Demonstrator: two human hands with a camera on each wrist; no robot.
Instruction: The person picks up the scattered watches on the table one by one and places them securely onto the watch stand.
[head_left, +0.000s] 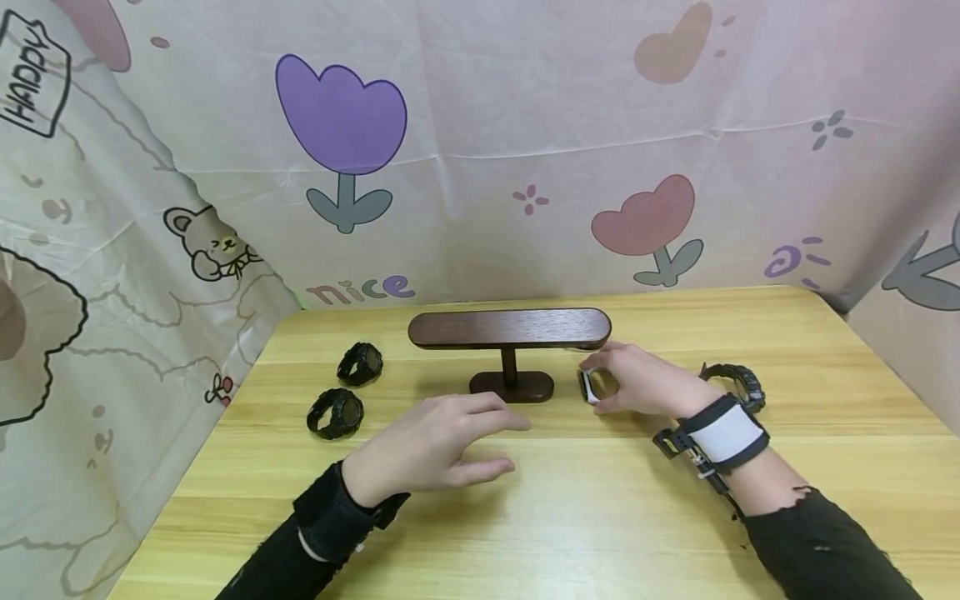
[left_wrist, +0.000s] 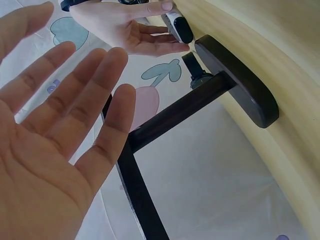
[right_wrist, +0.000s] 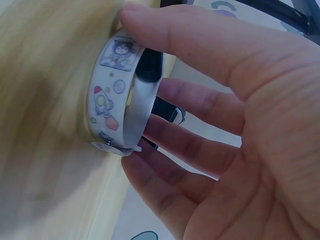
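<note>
My right hand (head_left: 637,379) pinches a white fitness band (right_wrist: 107,102) between thumb and fingertips, just right of the stand's foot. Cartoon pictures decorate the strap, and its small capsule is black. The band forms a loop standing on edge on the table. A dark brown T-shaped display stand (head_left: 510,329) is at the middle of the table, its bar bare on top. My left hand (head_left: 442,442) hovers in front of the stand, palm facing it, fingers spread and holding nothing. Behind the stand lies a dark watch (left_wrist: 200,80), mostly hidden in the head view.
Two black watches, one farther back (head_left: 366,364) and one nearer (head_left: 347,412), lie left of the stand. Another black watch (head_left: 748,387) lies beyond my right wrist. A patterned cloth (head_left: 480,242) hangs along the wooden table's (head_left: 585,517) back edge.
</note>
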